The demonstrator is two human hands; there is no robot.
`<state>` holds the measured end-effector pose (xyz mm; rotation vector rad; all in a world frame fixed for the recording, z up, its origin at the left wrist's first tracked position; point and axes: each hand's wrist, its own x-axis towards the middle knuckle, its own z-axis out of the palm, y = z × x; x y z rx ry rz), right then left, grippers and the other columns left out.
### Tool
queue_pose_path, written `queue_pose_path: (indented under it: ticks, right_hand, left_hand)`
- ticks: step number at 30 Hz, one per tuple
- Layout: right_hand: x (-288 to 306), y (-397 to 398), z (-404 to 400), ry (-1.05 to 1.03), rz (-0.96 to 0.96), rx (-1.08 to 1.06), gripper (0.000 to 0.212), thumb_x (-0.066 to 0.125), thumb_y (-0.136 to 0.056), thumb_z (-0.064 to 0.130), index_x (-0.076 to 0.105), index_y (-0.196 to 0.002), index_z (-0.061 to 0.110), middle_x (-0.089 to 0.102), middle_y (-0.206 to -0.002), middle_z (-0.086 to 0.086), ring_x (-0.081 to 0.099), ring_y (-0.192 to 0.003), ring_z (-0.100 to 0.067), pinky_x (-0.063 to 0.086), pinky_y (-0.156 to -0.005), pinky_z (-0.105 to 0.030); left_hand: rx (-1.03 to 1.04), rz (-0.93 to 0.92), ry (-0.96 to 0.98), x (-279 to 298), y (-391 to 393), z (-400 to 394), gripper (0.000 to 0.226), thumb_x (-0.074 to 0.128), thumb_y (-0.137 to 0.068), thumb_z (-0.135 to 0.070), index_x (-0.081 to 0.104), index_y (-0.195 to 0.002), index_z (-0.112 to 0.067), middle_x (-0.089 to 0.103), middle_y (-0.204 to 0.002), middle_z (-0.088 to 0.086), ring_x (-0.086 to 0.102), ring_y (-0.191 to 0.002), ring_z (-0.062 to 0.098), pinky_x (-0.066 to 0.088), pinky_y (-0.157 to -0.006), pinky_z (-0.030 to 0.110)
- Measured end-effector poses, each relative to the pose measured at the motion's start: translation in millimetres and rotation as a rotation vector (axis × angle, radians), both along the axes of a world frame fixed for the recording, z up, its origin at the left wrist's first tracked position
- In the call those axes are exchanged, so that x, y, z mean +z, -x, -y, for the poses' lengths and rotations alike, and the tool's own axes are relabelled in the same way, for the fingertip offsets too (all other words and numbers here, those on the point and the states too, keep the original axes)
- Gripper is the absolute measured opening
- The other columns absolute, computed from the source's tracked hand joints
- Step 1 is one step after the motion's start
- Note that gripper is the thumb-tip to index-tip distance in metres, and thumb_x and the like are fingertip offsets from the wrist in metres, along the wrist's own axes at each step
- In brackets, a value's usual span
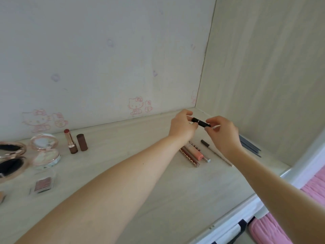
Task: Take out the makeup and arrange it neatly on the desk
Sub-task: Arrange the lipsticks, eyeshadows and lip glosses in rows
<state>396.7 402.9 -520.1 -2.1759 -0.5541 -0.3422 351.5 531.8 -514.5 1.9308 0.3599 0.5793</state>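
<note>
Right of centre, both hands, left hand and right hand, pinch the ends of a black tube above the desk. Lettering on the tubes below is unreadable. The lower middle of the desk lies bare.

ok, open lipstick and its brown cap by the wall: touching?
Apart. The head view shows a strip of bare desk between the upright open lipstick and the brown cap standing to its right.
</note>
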Motion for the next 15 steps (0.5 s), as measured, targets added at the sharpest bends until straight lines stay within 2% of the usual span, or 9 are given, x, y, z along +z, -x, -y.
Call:
queue_pose_path:
  ticks: [3, 5, 7, 11, 15]
  right_hand:
    - [12, 29, -8, -0.092, -0.026, 0.056, 0.015, 0.061, -0.090, 0.013, 0.064, -0.104, 0.020, 0.064, -0.093, 0.007, 0.057, -0.078, -0.007, 0.041, -0.058, -0.010]
    - [19, 50, -14, -0.137, -0.031, 0.102, 0.013, 0.062, -0.090, 0.015, 0.064, -0.099, 0.024, 0.064, -0.089, 0.010, 0.058, -0.080, -0.006, 0.045, -0.061, -0.017]
    - [26, 73, -20, -0.190, -0.046, 0.153, 0.012, 0.062, -0.090, 0.017, 0.065, -0.096, 0.027, 0.065, -0.089, 0.011, 0.059, -0.082, -0.007, 0.048, -0.062, -0.025]
    - [39, 123, -34, -0.307, -0.075, 0.253, 0.011, 0.060, -0.092, 0.018, 0.067, -0.093, 0.026, 0.068, -0.086, 0.010, 0.061, -0.080, -0.008, 0.045, -0.061, -0.018]
    - [45, 169, -50, -0.369, -0.173, 0.338, 0.010, 0.059, -0.092, 0.024, 0.070, -0.092, 0.024, 0.067, -0.078, 0.005, 0.060, -0.073, -0.011, 0.049, -0.067, -0.028]
  left_hand:
    - [0.029, 0.052, 0.089, 15, 30, -14, 0.032, 0.068, -0.083, -0.010, 0.060, -0.114, -0.015, 0.068, -0.102, 0.000, 0.064, -0.095, 0.016, 0.048, -0.082, 0.026]
    - [0.027, 0.074, 0.141, 26, 56, -24, 0.030, 0.069, -0.082, -0.010, 0.062, -0.111, -0.014, 0.068, -0.096, 0.000, 0.064, -0.090, 0.017, 0.050, -0.089, 0.031]
    - [-0.003, 0.088, 0.218, 35, 85, -31, 0.027, 0.069, -0.083, -0.010, 0.062, -0.109, -0.013, 0.067, -0.090, 0.001, 0.063, -0.083, 0.018, 0.051, -0.088, 0.036]
    - [-0.062, 0.096, 0.305, 48, 148, -48, 0.018, 0.068, -0.087, -0.011, 0.066, -0.104, -0.006, 0.063, -0.080, 0.001, 0.060, -0.073, 0.014, 0.054, -0.075, 0.028]
    - [-0.055, 0.091, 0.313, 49, 208, -68, 0.016, 0.068, -0.087, -0.015, 0.067, -0.099, -0.004, 0.063, -0.086, 0.004, 0.063, -0.076, 0.015, 0.056, -0.075, 0.028]
